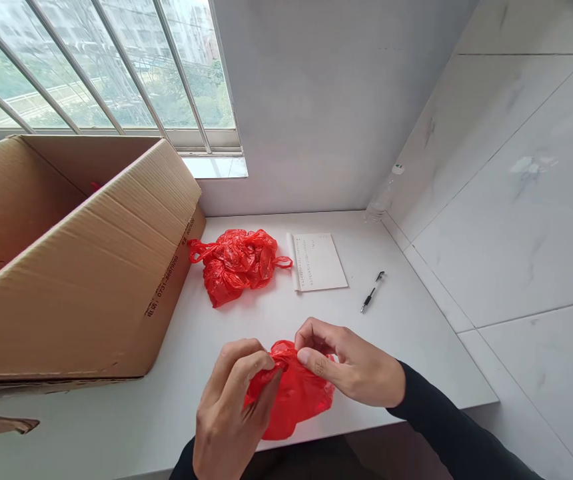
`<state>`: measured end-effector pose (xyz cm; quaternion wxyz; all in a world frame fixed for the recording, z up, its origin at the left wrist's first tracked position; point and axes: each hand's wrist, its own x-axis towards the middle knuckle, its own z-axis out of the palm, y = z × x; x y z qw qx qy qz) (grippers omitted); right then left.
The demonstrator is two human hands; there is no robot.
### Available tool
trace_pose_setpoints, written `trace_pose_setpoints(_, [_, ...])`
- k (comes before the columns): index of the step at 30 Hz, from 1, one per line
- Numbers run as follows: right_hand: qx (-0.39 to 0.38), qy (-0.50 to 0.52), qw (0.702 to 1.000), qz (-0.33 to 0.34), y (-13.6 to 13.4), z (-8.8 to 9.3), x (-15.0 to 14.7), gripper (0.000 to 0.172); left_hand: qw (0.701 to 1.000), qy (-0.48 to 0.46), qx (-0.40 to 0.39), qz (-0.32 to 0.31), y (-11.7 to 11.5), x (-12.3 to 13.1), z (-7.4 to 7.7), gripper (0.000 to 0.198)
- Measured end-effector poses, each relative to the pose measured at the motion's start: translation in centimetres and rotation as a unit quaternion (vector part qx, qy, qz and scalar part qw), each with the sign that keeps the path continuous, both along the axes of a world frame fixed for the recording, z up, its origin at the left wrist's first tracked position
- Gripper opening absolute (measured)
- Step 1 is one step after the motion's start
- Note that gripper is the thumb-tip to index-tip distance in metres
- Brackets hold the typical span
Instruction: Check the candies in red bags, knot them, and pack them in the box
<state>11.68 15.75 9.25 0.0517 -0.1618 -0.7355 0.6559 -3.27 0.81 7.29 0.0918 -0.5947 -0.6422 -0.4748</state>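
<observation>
Both My Hands Pinch a Red Plastic Bag [299,400]

With my left hand [231,407] I hold the gathered top of this bag, the thumb and fingers closed narrowly on it. My right hand [349,363] also pinches the top, between thumb and bent forefinger. The bag is in front of the notepad [319,263], on my side of it, above the near edge of the white table [416,340]. To the left of the notepad lies a crumpled red bag with handle loops [239,263], one loop reaching the notepad's edge. Farther left is the open cardboard box [86,267]. To the notepad's right lies a black-and-clear pen [372,293]; behind it on the right is a clear plastic bottle [381,200].
</observation>
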Motion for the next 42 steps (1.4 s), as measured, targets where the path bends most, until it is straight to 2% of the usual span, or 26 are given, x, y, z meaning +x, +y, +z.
trace_pose_setpoints(3, [0.007, 0.027, 0.999, -0.030, -0.2, 0.1, -0.1, 0.018, 1.000, 0.002, 0.012, 0.002, -0.1, 0.0, -0.3, 0.029])
trace_pose_setpoints(6, [-0.023, 0.034, 0.998, -0.051, -0.2, -0.1, -0.3, 0.014, 1.000, 0.002, 0.024, 0.003, -0.3, 0.2, -0.4, 0.030])
trace_pose_setpoints(9, [-0.050, 0.024, 0.997, -0.048, -0.1, -0.3, -0.4, 0.021, 0.999, 0.003, 0.040, 0.011, -0.5, 0.3, -0.6, 0.031])
trace_pose_setpoints(12, [-0.001, 0.020, 0.999, -0.048, 0.0, -0.1, -0.4, 0.016, 0.999, 0.002, 0.047, 0.014, -0.7, 0.4, -0.8, 0.032])
trace_pose_setpoints(15, [0.059, 0.024, 0.994, -0.085, 0.0, 0.2, -0.4, 0.009, 0.999, 0.003, 0.042, 0.023, -0.9, 0.3, -0.8, 0.032])
trace_pose_setpoints(19, [0.012, 0.053, 0.995, -0.084, -0.3, 0.3, -0.4, 0.012, 0.999, -0.003, 0.008, 0.040, -1.2, 0.5, -0.9, 0.029])
trace_pose_setpoints(23, [-0.029, 0.058, 0.995, -0.077, -0.4, -0.8, -0.2, 0.018, 0.999, -0.009, -0.017, 0.034, -2.1, 0.6, -1.6, 0.027])
trace_pose_setpoints(26, [-0.047, 0.047, 0.990, -0.123, 0.4, -2.1, 0.5, 0.023, 0.999, -0.022, -0.025, 0.040, -3.4, 0.4, -2.4, 0.027])
trace_pose_setpoints(30, [-0.066, 0.016, 0.980, -0.186, 1.5, -3.2, 1.7, 0.026, 0.995, -0.027, -0.020, 0.090, -5.1, -0.2, -3.5, 0.026])
trace_pose_setpoints(33, [-0.044, 0.015, 0.987, -0.156, 1.4, -3.4, 1.5, 0.029, 0.996, -0.010, -0.006, 0.085, -5.5, -0.3, -3.9, 0.030])
trace_pose_setpoints(37, [-0.009, 0.023, 0.997, -0.073, 0.5, -3.3, -0.2, 0.034, 0.999, 0.027, 0.019, 0.043, -4.8, -0.1, -3.7, 0.038])
trace_pose_setpoints(42, [-0.049, -0.037, 0.998, 0.007, 0.1, -3.2, -1.6, 0.039, 0.999, 0.039, 0.030, 0.019, -4.2, 0.0, -3.3, 0.041])
